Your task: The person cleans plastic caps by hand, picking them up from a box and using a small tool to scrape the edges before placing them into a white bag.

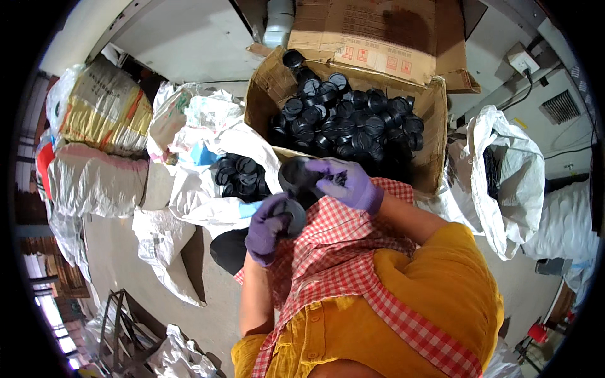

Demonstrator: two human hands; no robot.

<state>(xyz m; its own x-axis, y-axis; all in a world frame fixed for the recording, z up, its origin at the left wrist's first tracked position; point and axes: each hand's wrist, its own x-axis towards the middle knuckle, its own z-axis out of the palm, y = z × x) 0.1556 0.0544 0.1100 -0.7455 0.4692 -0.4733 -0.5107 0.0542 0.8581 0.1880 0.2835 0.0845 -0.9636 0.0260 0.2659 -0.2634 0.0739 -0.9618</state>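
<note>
Both my hands wear purple gloves and are close together over my lap. My left hand [263, 232] is closed around a round black cap [294, 218]. Another round black cup-shaped piece [293, 173] sits at the fingertips of my right hand [358, 188], just above the left one. Several small black pieces [339, 178] show against the right hand's fingers; their kind is too small to make out. Beyond my hands, a cardboard box [435, 120] stands open, heaped with black round caps [345, 110].
Left of the box, a white woven sack [211, 129] holds more black caps [242, 176]. Another white sack [520, 167] with dark contents stands at the right. Stuffed sacks [94, 183] are stacked far left. A metal frame [116, 334] stands at lower left. A cord hangs from a socket [522, 61].
</note>
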